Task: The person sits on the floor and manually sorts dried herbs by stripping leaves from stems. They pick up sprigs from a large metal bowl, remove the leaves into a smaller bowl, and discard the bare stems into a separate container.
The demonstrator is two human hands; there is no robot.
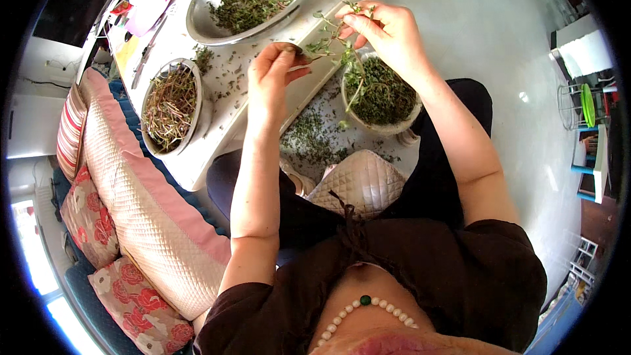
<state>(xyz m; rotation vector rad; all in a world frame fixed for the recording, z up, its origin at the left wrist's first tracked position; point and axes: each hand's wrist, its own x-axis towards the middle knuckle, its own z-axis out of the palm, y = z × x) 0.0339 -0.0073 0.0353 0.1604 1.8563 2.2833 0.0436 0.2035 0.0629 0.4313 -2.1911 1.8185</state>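
Both hands pinch one leafy green herb sprig (332,43) above the white table's (197,158) edge: left hand (273,79) fingers clamped on its stem, right hand (384,29) fingers closed on its top. Below hangs a white bowl of green leaves (381,102).

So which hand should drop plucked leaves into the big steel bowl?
Probably left: the left hand sits nearer the steel bowl, while the right hand pinches the sprig.

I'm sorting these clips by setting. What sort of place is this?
Most likely a home living area, with the person seated low by a white table. Quilted and floral cushions lie beside them, and both hands strip a herb sprig over bowls of leaves and stems.
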